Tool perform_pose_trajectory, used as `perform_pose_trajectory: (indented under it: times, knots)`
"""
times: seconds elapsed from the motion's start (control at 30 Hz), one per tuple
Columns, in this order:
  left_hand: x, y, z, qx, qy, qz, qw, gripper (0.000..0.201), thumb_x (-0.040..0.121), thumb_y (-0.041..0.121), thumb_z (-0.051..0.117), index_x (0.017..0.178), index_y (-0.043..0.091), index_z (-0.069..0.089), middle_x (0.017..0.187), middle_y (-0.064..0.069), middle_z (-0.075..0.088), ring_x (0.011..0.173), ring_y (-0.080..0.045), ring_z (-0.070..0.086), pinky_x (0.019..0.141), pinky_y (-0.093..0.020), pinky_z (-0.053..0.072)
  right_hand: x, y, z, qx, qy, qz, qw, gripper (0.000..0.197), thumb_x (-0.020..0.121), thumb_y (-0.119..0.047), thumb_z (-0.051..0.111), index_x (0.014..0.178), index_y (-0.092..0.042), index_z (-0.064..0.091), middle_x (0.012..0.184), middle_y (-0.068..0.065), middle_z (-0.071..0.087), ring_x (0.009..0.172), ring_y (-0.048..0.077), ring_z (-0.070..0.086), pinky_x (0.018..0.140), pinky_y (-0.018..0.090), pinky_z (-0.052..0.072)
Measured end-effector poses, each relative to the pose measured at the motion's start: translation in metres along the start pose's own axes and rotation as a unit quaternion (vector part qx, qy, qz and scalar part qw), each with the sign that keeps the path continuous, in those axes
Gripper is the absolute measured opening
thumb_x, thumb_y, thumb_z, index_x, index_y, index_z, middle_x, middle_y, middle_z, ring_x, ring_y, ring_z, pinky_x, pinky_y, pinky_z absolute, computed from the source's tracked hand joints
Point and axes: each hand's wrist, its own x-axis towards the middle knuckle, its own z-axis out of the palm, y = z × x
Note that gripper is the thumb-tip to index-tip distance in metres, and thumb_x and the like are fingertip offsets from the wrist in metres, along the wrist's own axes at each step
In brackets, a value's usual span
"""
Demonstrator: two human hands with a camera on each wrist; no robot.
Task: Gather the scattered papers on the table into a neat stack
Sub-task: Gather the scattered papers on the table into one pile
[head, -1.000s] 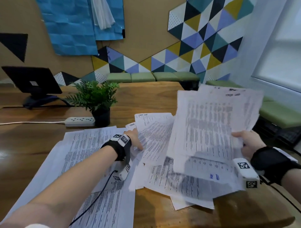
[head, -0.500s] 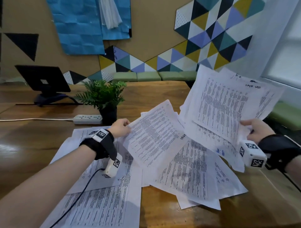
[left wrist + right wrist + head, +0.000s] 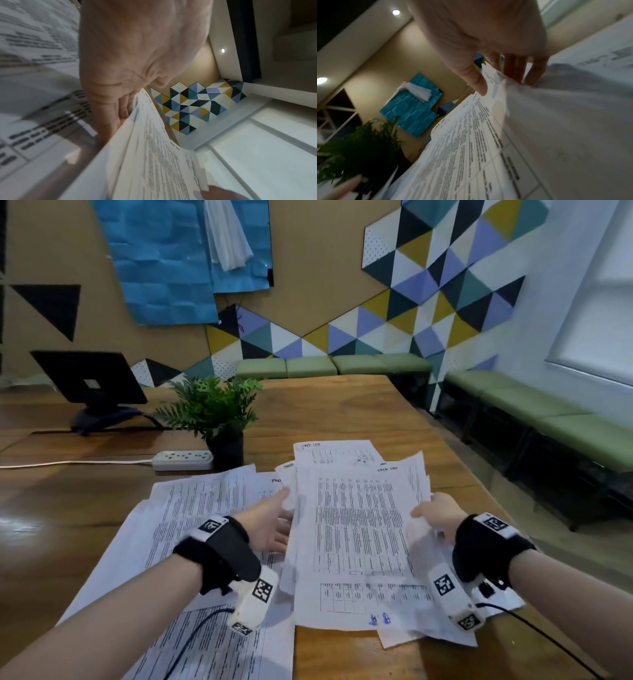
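A bundle of printed papers [image 3: 356, 535] lies low over the wooden table [image 3: 342, 412] between both hands. My left hand [image 3: 270, 522] holds its left edge, the thumb along the top and the fingers slipped under the sheets; the left wrist view shows the fingers [image 3: 118, 115] going behind the bundle [image 3: 154, 155]. My right hand [image 3: 438, 511] pinches the right edge. In the right wrist view its thumb [image 3: 477, 83] lies on the top sheet [image 3: 471, 148] with the other fingers beneath. More loose sheets [image 3: 205, 508] spread to the left and under my left forearm, and a few stick out under the bundle [image 3: 428, 635].
A small potted plant [image 3: 215, 409] and a white power strip [image 3: 183, 459] stand just behind the papers. A dark screen on a stand [image 3: 89, 378] sits at the far left. Green benches [image 3: 548, 412] line the wall past the table's right edge.
The right hand has lowered its raised sheets towards the table. The left hand has brought its lifted sheet against them, so both hands now hold one bundle.
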Motion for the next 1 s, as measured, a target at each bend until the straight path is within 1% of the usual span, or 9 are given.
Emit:
perform_pose_trajectory:
  times: [0.1, 0.23, 0.33, 0.47, 0.6, 0.67, 0.73, 0.83, 1.0]
  knots:
    - [-0.001, 0.004, 0.016, 0.036, 0.014, 0.011, 0.999, 0.064, 0.081, 0.053, 0.061, 0.125, 0.007, 0.049, 0.118, -0.013, 0.062, 0.106, -0.027, 0.060, 0.089, -0.036, 0.050, -0.011, -0.006, -0.007, -0.182, 0.025, 0.011, 0.983, 0.050, 0.088, -0.022, 0.052, 0.133, -0.001, 0.046, 0.140, 0.020, 0.044, 0.125, 0.036, 0.042, 0.105, 0.041, 0.038]
    - [0.048, 0.001, 0.019, 0.081, 0.024, 0.027, 0.996, 0.115, 0.034, 0.046, 0.087, 0.137, 0.013, 0.048, 0.148, -0.010, 0.045, 0.132, -0.033, 0.047, 0.108, -0.048, 0.041, -0.008, 0.006, -0.023, -0.216, -0.013, 0.025, 0.976, 0.045, 0.094, -0.016, 0.042, 0.133, 0.005, 0.045, 0.127, 0.016, 0.043, 0.119, 0.031, 0.042, 0.106, 0.036, 0.035]
    - [0.016, 0.015, 0.043, 0.086, 0.018, 0.001, 0.996, 0.080, 0.062, 0.036, 0.081, 0.131, 0.009, 0.049, 0.135, -0.016, 0.054, 0.114, -0.038, 0.058, 0.088, -0.052, 0.052, 0.004, 0.018, -0.032, -0.039, -0.018, 0.027, 0.999, 0.038, 0.086, -0.009, 0.053, 0.121, 0.008, 0.054, 0.110, 0.015, 0.046, 0.101, 0.026, 0.044, 0.084, 0.035, 0.037]
    - [0.003, 0.017, 0.064, 0.100, 0.018, 0.028, 0.994, 0.023, 0.086, 0.022, 0.064, 0.102, 0.006, 0.058, 0.067, -0.009, 0.059, 0.056, -0.022, 0.056, 0.057, -0.025, 0.047, 0.010, 0.026, -0.035, 0.069, -0.072, 0.057, 0.993, 0.027, 0.090, -0.005, 0.052, 0.117, -0.001, 0.054, 0.121, 0.017, 0.049, 0.112, 0.032, 0.048, 0.087, 0.036, 0.036]
    - [0.002, 0.017, 0.080, 0.196, 0.006, 0.131, 0.972, 0.021, 0.090, 0.004, 0.047, 0.110, 0.006, 0.054, 0.105, -0.014, 0.061, 0.080, -0.023, 0.060, 0.073, -0.032, 0.048, 0.010, 0.027, -0.029, -0.060, -0.050, 0.029, 0.997, 0.004, 0.087, 0.001, 0.052, 0.084, -0.001, 0.054, 0.078, 0.011, 0.052, 0.075, 0.027, 0.054, 0.071, 0.032, 0.049]
    - [0.002, 0.015, 0.084, 0.198, 0.006, 0.165, 0.966, 0.040, 0.087, 0.002, 0.044, 0.126, 0.005, 0.051, 0.121, -0.014, 0.063, 0.106, -0.030, 0.062, 0.088, -0.037, 0.053, 0.011, 0.026, -0.028, -0.032, -0.033, 0.006, 0.999, 0.020, 0.087, -0.004, 0.054, 0.105, 0.003, 0.052, 0.087, 0.014, 0.056, 0.067, 0.023, 0.052, 0.053, 0.026, 0.042]
    - [0.001, 0.012, 0.083, 0.178, 0.016, 0.186, 0.966, 0.052, 0.082, 0.004, 0.043, 0.133, 0.008, 0.045, 0.123, -0.010, 0.062, 0.114, -0.030, 0.060, 0.099, -0.044, 0.051, 0.014, 0.027, -0.028, 0.008, -0.027, 0.021, 0.999, 0.047, 0.092, -0.025, 0.053, 0.125, 0.007, 0.047, 0.104, 0.015, 0.058, 0.081, 0.027, 0.057, 0.050, 0.023, 0.035]
    - [-0.009, 0.015, 0.073, 0.128, 0.031, 0.207, 0.969, 0.046, 0.087, -0.008, 0.037, 0.125, 0.013, 0.052, 0.110, -0.004, 0.062, 0.111, -0.026, 0.059, 0.093, -0.035, 0.050, 0.008, 0.027, -0.034, 0.051, -0.035, 0.061, 0.996, 0.043, 0.096, -0.043, 0.040, 0.081, -0.006, 0.055, 0.067, 0.008, 0.050, 0.056, 0.021, 0.043, 0.045, 0.019, 0.031]
    - [-0.004, 0.010, 0.019, 0.100, 0.086, 0.171, 0.976, 0.039, 0.086, -0.008, 0.040, 0.119, 0.004, 0.056, 0.117, -0.016, 0.065, 0.110, -0.032, 0.060, 0.101, -0.043, 0.047, 0.007, 0.023, -0.039, -0.020, -0.047, 0.066, 0.997, 0.029, 0.093, -0.019, 0.044, 0.069, -0.010, 0.055, 0.064, 0.009, 0.061, 0.048, 0.022, 0.056, 0.052, 0.024, 0.037]
